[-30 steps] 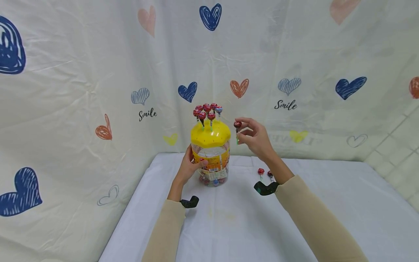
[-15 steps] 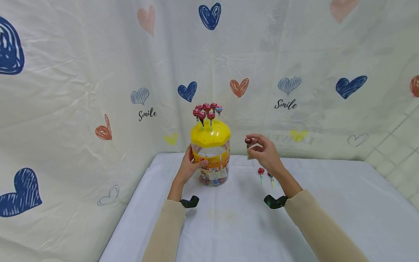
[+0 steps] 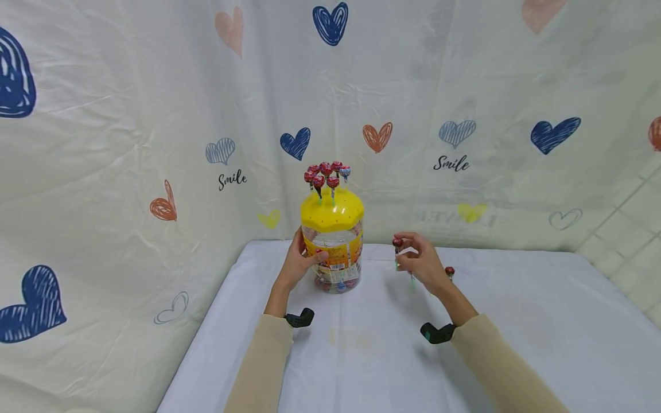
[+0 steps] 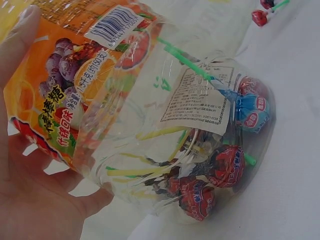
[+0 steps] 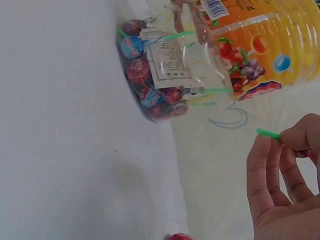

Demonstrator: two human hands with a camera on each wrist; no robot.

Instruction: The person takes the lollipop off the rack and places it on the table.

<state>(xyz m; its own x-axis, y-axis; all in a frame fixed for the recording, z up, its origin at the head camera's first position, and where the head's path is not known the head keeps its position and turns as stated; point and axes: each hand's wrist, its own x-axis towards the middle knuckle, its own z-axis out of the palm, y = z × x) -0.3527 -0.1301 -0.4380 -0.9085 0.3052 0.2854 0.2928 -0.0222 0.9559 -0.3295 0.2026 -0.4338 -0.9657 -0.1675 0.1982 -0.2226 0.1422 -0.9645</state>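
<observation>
My left hand (image 3: pixel 296 264) grips the side of a clear plastic jar (image 3: pixel 338 252), fingers behind and thumb on its orange label. A yellow lid (image 3: pixel 332 218) tops the jar, and several wrapped lollipops (image 3: pixel 325 168) stand upright in it, heads up. Inside the jar, more lollipops (image 4: pixel 230 165) lie at the bottom. To the right of the jar, my right hand (image 3: pixel 423 265) pinches a red-wrapped lollipop (image 3: pixel 397 243), held upright above the table. Its green stick (image 5: pixel 268 133) pokes out past thumb and finger in the right wrist view.
Loose lollipops lie on the white-covered table (image 3: pixel 356 367); one dark red lollipop (image 3: pixel 450 271) shows beyond my right wrist, and others are partly hidden under that hand. A white curtain (image 3: pixel 403 74) with printed hearts hangs behind the table.
My right hand has moved down and to the right, away from the lid, still pinching the lollipop. It now covers part of the loose lollipops. My left hand and the jar stay put.
</observation>
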